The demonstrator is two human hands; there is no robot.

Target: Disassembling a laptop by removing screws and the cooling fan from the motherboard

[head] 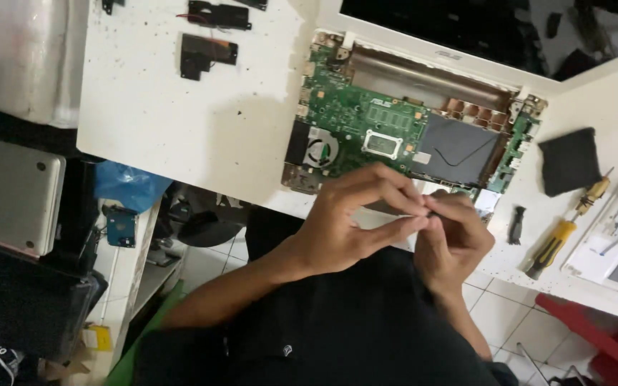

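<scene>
Laptop (423, 121) lies opened at the worktop's (180, 114) near edge, green board bare, so the stripping looks well along. Left hand (337, 229) and right hand (455, 239) meet just off that edge, fingers pinched on a small dark part (432, 212); yellow screwdriver (563, 236) idle at right.

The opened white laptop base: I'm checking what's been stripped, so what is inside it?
Inside the opened white laptop base sit a green circuit board, a round fan and a dark grey flat panel. Both hands hide its near edge.
</scene>
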